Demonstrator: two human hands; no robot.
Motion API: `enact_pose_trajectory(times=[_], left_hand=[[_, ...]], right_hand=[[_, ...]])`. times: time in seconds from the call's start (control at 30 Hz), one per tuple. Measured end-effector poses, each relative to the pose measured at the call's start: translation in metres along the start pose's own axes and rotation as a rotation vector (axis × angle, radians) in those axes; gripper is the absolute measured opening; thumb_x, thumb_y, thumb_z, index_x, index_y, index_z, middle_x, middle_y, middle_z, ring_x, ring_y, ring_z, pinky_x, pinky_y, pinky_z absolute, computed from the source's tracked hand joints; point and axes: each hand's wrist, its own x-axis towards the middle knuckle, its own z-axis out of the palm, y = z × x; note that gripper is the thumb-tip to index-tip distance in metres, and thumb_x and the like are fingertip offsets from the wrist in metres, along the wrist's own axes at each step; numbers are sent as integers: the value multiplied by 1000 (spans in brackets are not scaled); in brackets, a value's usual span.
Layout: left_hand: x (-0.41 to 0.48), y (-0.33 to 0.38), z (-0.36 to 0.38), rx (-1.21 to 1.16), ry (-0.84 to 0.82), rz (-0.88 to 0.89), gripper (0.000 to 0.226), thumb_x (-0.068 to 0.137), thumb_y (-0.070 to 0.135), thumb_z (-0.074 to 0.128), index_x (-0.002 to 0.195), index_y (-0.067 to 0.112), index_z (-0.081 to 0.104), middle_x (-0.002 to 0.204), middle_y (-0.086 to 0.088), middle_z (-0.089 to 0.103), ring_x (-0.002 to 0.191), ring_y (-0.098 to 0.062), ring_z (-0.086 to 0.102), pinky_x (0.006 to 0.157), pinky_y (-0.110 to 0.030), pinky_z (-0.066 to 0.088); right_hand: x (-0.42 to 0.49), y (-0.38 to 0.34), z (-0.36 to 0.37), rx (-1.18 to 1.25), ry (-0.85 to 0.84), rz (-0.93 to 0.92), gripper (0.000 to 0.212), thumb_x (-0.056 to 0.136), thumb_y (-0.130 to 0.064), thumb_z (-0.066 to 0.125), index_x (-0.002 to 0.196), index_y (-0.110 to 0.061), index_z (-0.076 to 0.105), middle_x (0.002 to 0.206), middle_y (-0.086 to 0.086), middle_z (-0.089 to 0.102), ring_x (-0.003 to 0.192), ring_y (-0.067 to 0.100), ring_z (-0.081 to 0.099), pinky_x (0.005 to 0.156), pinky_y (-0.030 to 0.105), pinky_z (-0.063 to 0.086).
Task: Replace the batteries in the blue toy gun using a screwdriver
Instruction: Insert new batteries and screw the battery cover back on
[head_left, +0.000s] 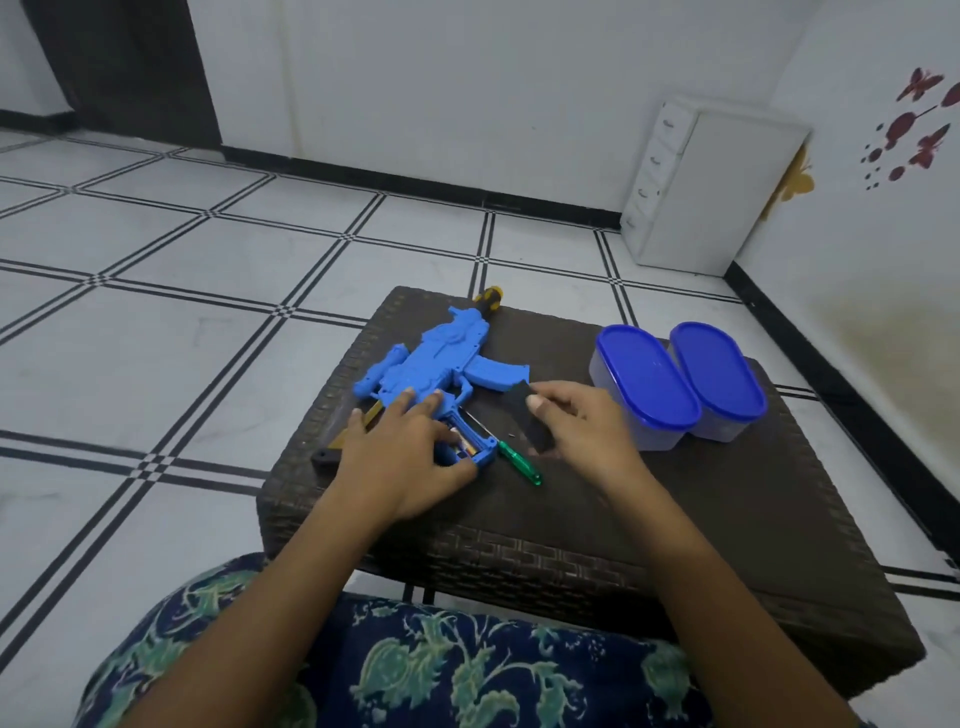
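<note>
One blue toy gun (441, 358) under left hand (400, 457), cover (524, 410) in right hand (582, 426)

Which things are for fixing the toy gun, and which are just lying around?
For the job: blue toy gun, batteries in its open grip, green screwdriver, black cover pinched in the right hand.

Just lying about: two blue-lidded tubs, white drawer unit.

1. A single view: the camera sits on the person's head and faces forward and down.
2. It is near (both forearms (322, 545) enter from the bottom edge), with the table (571, 499) just under the fingers (402, 401).
3. Beyond the fingertips its wide lens takes floor (208, 249) and wall (415, 78).
</note>
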Motion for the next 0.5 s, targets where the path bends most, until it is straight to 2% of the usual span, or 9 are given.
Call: enact_pose_trajectory(times=[0.07, 0.1, 0.17, 0.27, 0.37, 0.4, 0.5], left_hand=[[3, 1, 0, -37, 25, -20, 40, 81, 63, 49, 111, 42, 64, 155, 15, 23, 145, -12, 12, 113, -60, 13], [4, 0, 1, -51, 47, -25, 39, 80, 64, 49, 109, 43, 65, 154, 16, 26, 144, -11, 14, 112, -58, 16], [4, -5, 2, -68, 79, -21, 36, 81, 62, 50, 109, 44, 65, 152, 18, 29, 143, -10, 18, 109, -53, 19], [6, -13, 1, -110, 75, -9, 28, 87, 50, 52, 112, 44, 63, 150, 22, 32, 141, -7, 20, 107, -50, 17], [5, -20, -1, -175, 91, -7, 27, 89, 38, 52, 114, 43, 63, 146, 23, 37, 140, -3, 22, 107, -47, 17], [5, -20, -2, -190, 98, -4, 27, 90, 36, 53, 114, 42, 63, 145, 23, 39, 140, -3, 23, 107, -47, 17], [4, -22, -3, -173, 99, 17, 29, 88, 34, 53, 114, 40, 64, 145, 22, 39, 140, -3, 23, 106, -47, 19]], right_hand=[[-7, -4, 7, 287, -140, 106, 24, 98, -10, 56, 120, -12, 64, 99, 10, 69, 79, 23, 69, 62, 31, 60], [-10, -5, 10, 342, -176, 128, 22, 97, -8, 57, 118, -11, 64, 95, 12, 68, 72, 22, 68, 52, 27, 57], [-11, -4, 16, 380, -188, 149, 17, 94, -6, 61, 111, -6, 61, 90, 15, 66, 62, 19, 67, 43, 23, 50], [-8, -1, 20, 379, -198, 204, 20, 86, -3, 70, 103, 1, 59, 85, 15, 66, 59, 16, 67, 47, 21, 53], [-10, -3, 23, 247, -229, 185, 27, 77, 0, 78, 101, -2, 66, 90, 16, 70, 62, 20, 68, 61, 30, 60], [-11, -4, 24, 147, -215, 148, 28, 75, 0, 80, 100, -6, 68, 89, 15, 72, 63, 21, 69, 66, 32, 61], [-17, -10, 26, -286, -142, -69, 31, 74, -10, 80, 103, -15, 73, 88, 3, 67, 71, 15, 64, 67, 23, 54]])
